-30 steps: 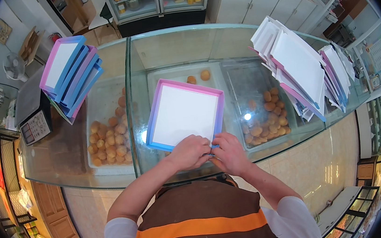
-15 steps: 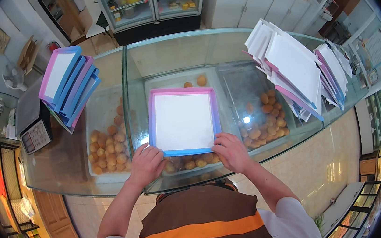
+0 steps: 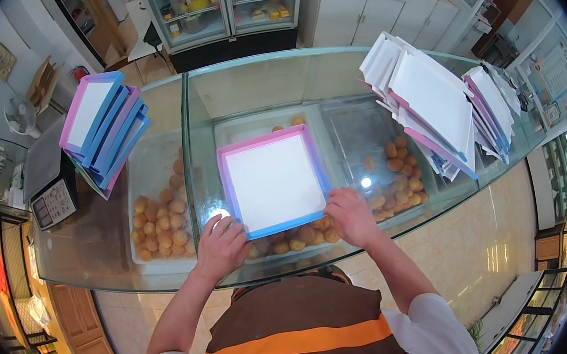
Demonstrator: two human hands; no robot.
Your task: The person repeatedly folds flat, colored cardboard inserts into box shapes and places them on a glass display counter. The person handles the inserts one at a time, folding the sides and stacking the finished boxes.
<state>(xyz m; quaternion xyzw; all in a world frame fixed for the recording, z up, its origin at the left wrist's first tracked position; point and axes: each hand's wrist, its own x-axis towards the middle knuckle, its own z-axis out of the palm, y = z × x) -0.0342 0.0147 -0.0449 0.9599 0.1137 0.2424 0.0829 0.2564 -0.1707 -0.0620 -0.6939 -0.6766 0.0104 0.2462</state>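
A shallow square cardboard box point(image 3: 277, 183) lies on the glass counter in front of me, slightly turned. Its inside is white; its rim runs from pink at the far side through purple to blue near me. My left hand point(image 3: 222, 245) is closed on the near left corner, thumb at the wall. At the near right corner my right hand point(image 3: 349, 216) is closed around the edge, its fingertips partly hidden. Folded boxes point(image 3: 109, 123) of the same colours are stacked to the left. On the right lies a leaning pile of flat white box blanks point(image 3: 432, 100) with pink and blue edges.
Under the glass counter top point(image 3: 272, 80) lie trays of round brown buns point(image 3: 162, 226). A scale point(image 3: 53, 203) stands at the counter's left. Beyond the counter are a glass-door fridge point(image 3: 229, 8) and white cabinets point(image 3: 359, 11).
The box has turned a little counterclockwise, its right side swinging away from me. My right hand has moved slightly forward with it, and my left hand slightly back and right.
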